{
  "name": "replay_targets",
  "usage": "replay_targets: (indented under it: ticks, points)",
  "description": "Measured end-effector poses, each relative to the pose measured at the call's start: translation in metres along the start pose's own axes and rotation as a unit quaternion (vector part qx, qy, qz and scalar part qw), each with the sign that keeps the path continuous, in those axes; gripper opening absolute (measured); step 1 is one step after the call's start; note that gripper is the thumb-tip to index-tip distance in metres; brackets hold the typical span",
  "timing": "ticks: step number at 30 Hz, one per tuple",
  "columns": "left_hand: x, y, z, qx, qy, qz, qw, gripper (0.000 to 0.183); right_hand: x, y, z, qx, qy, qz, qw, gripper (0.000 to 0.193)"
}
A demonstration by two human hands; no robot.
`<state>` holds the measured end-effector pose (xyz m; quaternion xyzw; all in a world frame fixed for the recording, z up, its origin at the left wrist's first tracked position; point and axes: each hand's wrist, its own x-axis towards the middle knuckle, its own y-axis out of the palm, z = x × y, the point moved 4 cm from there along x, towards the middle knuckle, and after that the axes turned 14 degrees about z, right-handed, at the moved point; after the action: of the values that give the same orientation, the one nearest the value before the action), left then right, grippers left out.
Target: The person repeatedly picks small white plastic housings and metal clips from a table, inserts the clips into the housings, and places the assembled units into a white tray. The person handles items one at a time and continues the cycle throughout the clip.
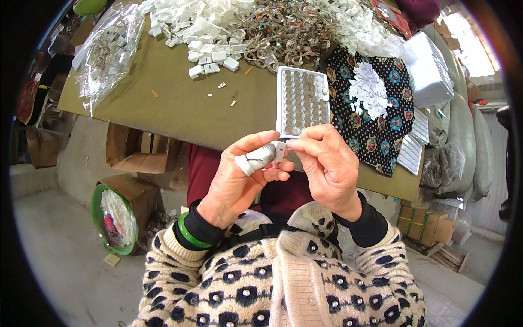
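Bench, head view: olive-green tabletop point(180, 109), loose white plastic casings point(218, 55) heaped far side; plenty left, by the look.
White rectangular plastic tray point(280, 103): right of centre, rows of round discs.
Small white plastic block point(280, 151): between hands, near side; finished or not, cannot tell.
Left hand point(231, 174): curled, clamped on block.
Right hand point(331, 170): thumb and forefinger pinched together at block's right.

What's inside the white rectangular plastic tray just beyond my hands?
Rows of small round greyish pieces sit in the tray; its near right corner is covered by your right hand.
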<state>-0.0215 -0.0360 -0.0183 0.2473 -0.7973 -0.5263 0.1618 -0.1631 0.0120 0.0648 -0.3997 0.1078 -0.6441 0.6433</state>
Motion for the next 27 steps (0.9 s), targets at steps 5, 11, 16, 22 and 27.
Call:
replay_targets:
  ticks: [5,11,16,22,27]
  points:
    - [-0.001,0.006,0.0,-0.085,-0.02,0.002,0.996,0.03,0.001,0.004,0.0,-0.01,-0.025,0.003,1.0,0.023]
    - [-0.002,0.009,0.0,-0.06,-0.032,-0.022,0.997,0.029,0.004,0.003,0.003,-0.051,-0.057,0.042,0.996,0.029]
    - [-0.005,0.01,-0.003,0.03,-0.036,-0.052,0.998,0.032,0.006,0.001,0.006,-0.066,-0.068,0.056,0.994,0.029]
    - [-0.006,0.011,-0.004,0.011,-0.047,-0.056,0.997,0.031,0.006,-0.003,0.005,-0.042,-0.042,0.044,0.997,0.027]
    - [-0.004,0.013,-0.004,0.003,-0.036,-0.046,0.998,0.026,0.006,-0.003,0.005,-0.036,-0.05,0.054,0.997,0.027]
